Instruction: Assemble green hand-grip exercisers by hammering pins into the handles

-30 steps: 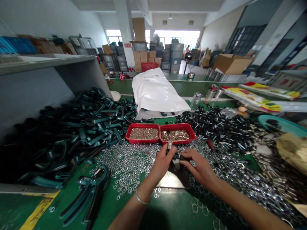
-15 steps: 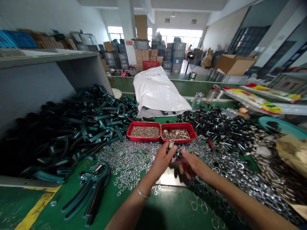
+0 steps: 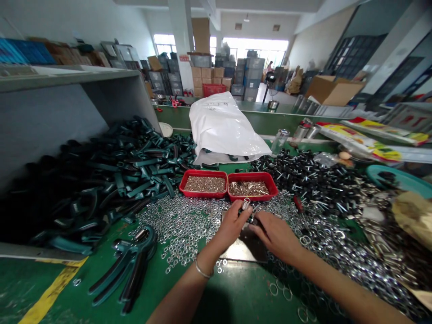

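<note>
My left hand is closed around a hand grip strengthener, mostly hidden by the fingers; its metal coil spring sticks up past the thumb. My right hand is beside it, fingers bent in and pinched at the dark end of the same piece; whether a small part is between them I cannot make out. Beneath both hands lies a flat metal plate. Ahead are two red trays, one with tiny metal pieces, the other with small pins. Finished-looking hand grip strengtheners rest at the left front.
A heap of dark green handles fills the left side by a grey shelf. Loose nuts spread across the middle. Black-headed screws, a red screwdriver and metal rings lie right. A white sack stands behind.
My right hand has turned over, its back now facing up and its fingers curled closer against the piece. My left hand has hardly moved and keeps its hold. The view has shifted slightly.
</note>
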`<state>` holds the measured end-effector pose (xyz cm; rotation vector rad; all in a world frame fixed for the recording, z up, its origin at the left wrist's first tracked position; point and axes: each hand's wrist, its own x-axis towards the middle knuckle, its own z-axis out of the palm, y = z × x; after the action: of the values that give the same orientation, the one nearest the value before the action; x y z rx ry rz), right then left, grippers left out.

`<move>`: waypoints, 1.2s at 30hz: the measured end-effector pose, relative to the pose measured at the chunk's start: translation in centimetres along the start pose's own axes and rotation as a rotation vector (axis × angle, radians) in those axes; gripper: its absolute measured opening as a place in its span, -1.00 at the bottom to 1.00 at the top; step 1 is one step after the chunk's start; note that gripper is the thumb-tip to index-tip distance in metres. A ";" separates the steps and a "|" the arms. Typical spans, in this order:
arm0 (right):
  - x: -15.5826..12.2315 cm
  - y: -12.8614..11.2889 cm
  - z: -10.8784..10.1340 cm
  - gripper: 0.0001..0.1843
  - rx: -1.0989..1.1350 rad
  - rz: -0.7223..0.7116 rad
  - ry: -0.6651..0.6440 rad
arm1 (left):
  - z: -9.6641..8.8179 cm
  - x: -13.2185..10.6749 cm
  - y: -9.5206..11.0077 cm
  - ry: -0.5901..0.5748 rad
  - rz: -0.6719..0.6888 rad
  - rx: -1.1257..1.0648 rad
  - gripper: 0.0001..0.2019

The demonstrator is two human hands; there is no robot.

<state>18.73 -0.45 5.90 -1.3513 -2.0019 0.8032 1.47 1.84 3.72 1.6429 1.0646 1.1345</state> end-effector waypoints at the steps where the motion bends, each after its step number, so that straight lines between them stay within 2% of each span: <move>1: 0.0 0.0 0.1 -0.40 0.012 0.001 -0.007 | 0.1 0.0 0.0 0.007 0.049 0.017 -0.81; 3: -0.1 0.0 0.2 -0.24 0.090 0.043 -0.159 | 0.3 0.0 -0.1 0.012 0.152 0.058 -0.84; 5: -0.2 0.0 0.1 -0.25 0.097 0.070 -0.266 | 0.4 -0.1 -0.2 0.017 0.183 0.090 -0.84; 6: -0.2 0.0 0.0 -0.34 0.057 0.070 -0.250 | 0.4 -0.1 -0.2 0.027 0.166 0.094 -0.84; 8: -0.3 -0.1 -0.1 -0.49 -0.021 0.069 -0.129 | 0.4 -0.1 -0.2 0.054 0.117 0.092 -0.83; 10: -0.6 -0.1 0.0 -0.51 0.043 0.114 -0.127 | 0.3 -0.2 0.0 0.053 0.113 0.102 -0.83; 13: -0.9 0.2 0.2 -0.33 0.329 0.237 -0.415 | 0.1 -0.2 0.5 -0.009 0.189 0.141 -0.83; 14: -0.9 0.3 0.2 -0.31 0.399 0.255 -0.472 | 0.0 -0.2 0.6 -0.027 0.199 0.146 -0.83; 15: -1.0 0.3 0.3 -0.34 0.440 0.255 -0.467 | 0.0 -0.2 0.7 -0.033 0.192 0.145 -0.82; 17: -1.0 0.2 0.5 -0.51 0.497 0.251 -0.344 | -0.1 -0.2 0.8 -0.003 0.143 0.138 -0.81; 19: -1.2 -0.2 0.8 -0.57 0.536 0.272 -0.254 | -0.1 -0.3 0.9 0.038 0.109 0.146 -0.80; 20: -1.3 -0.3 0.9 -0.55 0.582 0.301 -0.281 | -0.1 -0.4 0.9 0.042 0.111 0.159 -0.80; 22: -1.6 -0.5 1.0 -0.41 0.688 0.365 -0.435 | -0.1 -0.7 0.9 0.019 0.140 0.185 -0.81; 23: -1.7 -0.5 1.0 -0.36 0.709 0.372 -0.475 | 0.1 -0.9 0.9 0.006 0.147 0.189 -0.81; 24: -1.8 -0.5 0.9 -0.38 0.692 0.352 -0.454 | 0.3 -1.1 0.7 0.004 0.135 0.185 -0.81; 25: -2.0 -0.5 0.9 -0.45 0.644 0.307 -0.377 | 0.6 -1.4 0.6 0.017 0.101 0.174 -0.80; 28: -2.4 -0.4 1.0 -0.61 0.443 0.138 -0.009 | 1.6 -2.2 0.0 0.122 -0.061 0.155 -0.76; 29: -2.6 -0.4 1.1 -0.62 0.463 0.135 0.034 | 1.8 -2.5 0.0 0.153 -0.088 0.170 -0.76; 30: -2.6 -0.5 1.3 -0.64 0.549 0.173 0.011 | 2.0 -2.8 0.1 0.168 -0.084 0.196 -0.77; 33: -3.0 -0.9 1.4 -0.62 0.931 0.373 -0.244 | 1.5 -3.6 1.0 0.102 0.056 0.293 -0.81; 35: -4.0 -1.3 1.2 -0.61 0.934 0.384 -0.323 | 0.8 -3.7 1.6 0.002 0.111 0.338 -0.81; 36: -5.0 -1.4 1.2 -0.63 0.817 0.335 -0.290 | 0.5 -3.7 1.6 -0.057 0.107 0.359 -0.81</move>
<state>18.56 -5.73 5.54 -1.1032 -1.3543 1.8083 1.37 -2.16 4.30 2.0206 1.2072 0.9970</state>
